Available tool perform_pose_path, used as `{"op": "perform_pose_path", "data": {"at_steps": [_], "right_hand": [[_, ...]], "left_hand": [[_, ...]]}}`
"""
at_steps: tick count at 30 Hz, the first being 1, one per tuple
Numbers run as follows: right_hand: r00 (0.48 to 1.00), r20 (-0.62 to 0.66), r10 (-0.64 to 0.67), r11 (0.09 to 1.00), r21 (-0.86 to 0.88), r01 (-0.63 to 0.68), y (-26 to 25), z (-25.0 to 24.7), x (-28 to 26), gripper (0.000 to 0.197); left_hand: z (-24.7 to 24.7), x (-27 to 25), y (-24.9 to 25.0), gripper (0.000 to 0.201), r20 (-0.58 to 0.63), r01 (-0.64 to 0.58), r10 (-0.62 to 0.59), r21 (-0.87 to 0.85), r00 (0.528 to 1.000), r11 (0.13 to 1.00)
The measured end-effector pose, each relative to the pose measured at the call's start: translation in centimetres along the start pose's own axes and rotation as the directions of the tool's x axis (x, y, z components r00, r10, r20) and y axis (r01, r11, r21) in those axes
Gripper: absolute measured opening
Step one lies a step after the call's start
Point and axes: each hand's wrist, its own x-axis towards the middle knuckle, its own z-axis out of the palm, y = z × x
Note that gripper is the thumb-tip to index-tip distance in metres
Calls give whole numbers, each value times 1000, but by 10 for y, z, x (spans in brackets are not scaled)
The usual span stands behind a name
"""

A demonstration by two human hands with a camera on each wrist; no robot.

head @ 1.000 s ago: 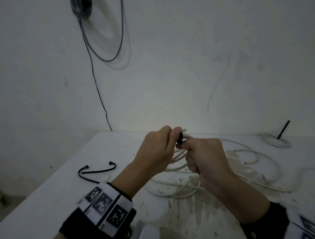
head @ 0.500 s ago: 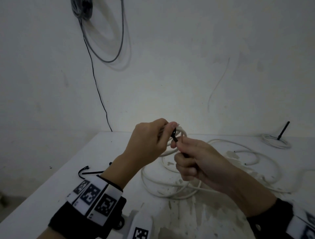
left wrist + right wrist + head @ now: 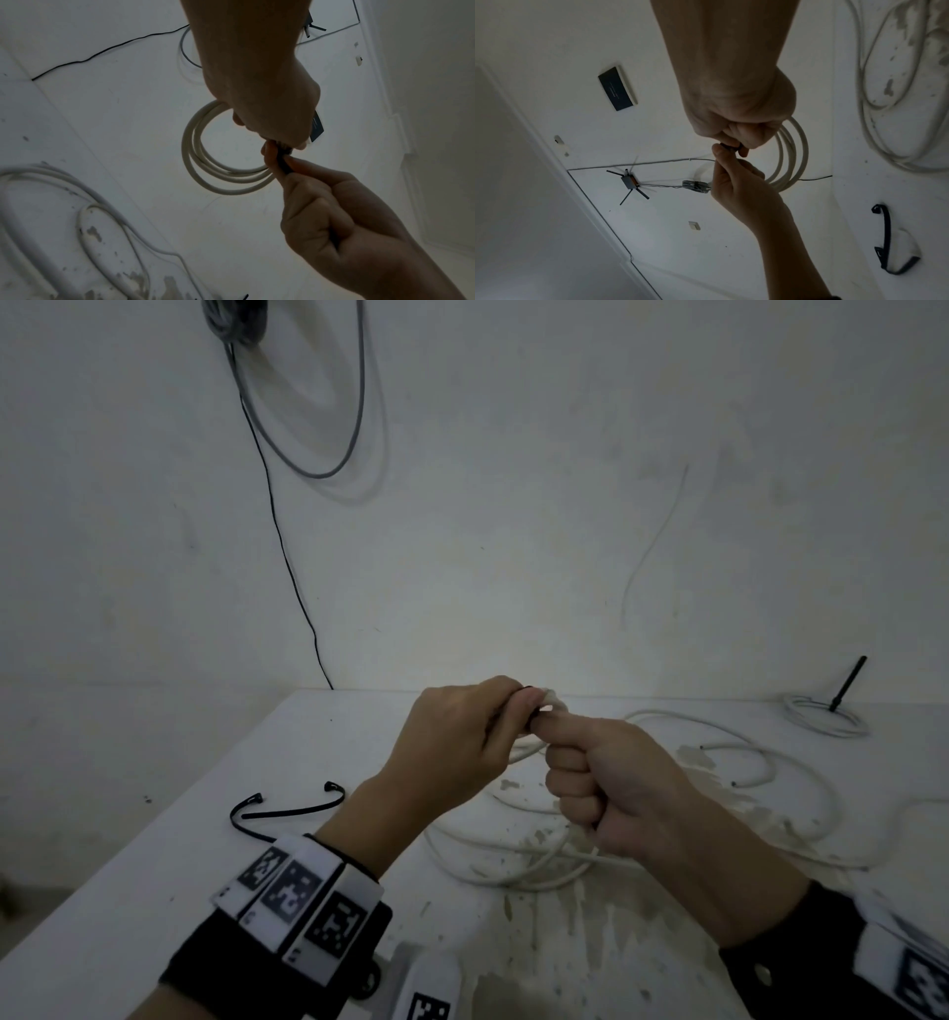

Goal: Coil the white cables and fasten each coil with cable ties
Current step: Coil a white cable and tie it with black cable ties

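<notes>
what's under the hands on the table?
Loose white cable loops lie on the table below both hands; the parts behind the right hand and wrist are hidden.

Coiled cable (image 3: 226, 178): off-white, plain. Cable tie (image 3: 284, 162) at the coil: black. Spare cable ties (image 3: 277, 811) on the desk (image 3: 154, 891): black. Desk: white, with grey-brown patches of chipped paint. Wrist bands (image 3: 303, 896): black, bearing white tiles printed with black square-code patterns. Wall (image 3: 513, 505): white, with grey and black wires (image 3: 287, 546).
</notes>
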Motion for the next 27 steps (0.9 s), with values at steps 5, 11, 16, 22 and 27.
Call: {"op": "perform_pose_path", "data": {"at_steps": [5,11,16,22,27], "right_hand": [[992,-65,-110,994,12,111,5,-1,5,44],[931,71,-357,870,-338,359,6,-5,3,35],[941,141,-308,780,-528,335,1,-2,0,34],[956,13,-292,842,-470,263,7,1,11,37],[895,17,-446,774,-494,395,20,0,10,32]], "left_hand": [[1,-4,2,41,125,186,-169,-134,978,973],[-12,7,10,38,590,724,-422,-524,688,448],[-11,8,17,47,663,830,-500,-437,557,345],[3,7,18,43,371,705,-600,-363,709,609],[9,6,15,43,346,692,-599,-350,722,631]]}}
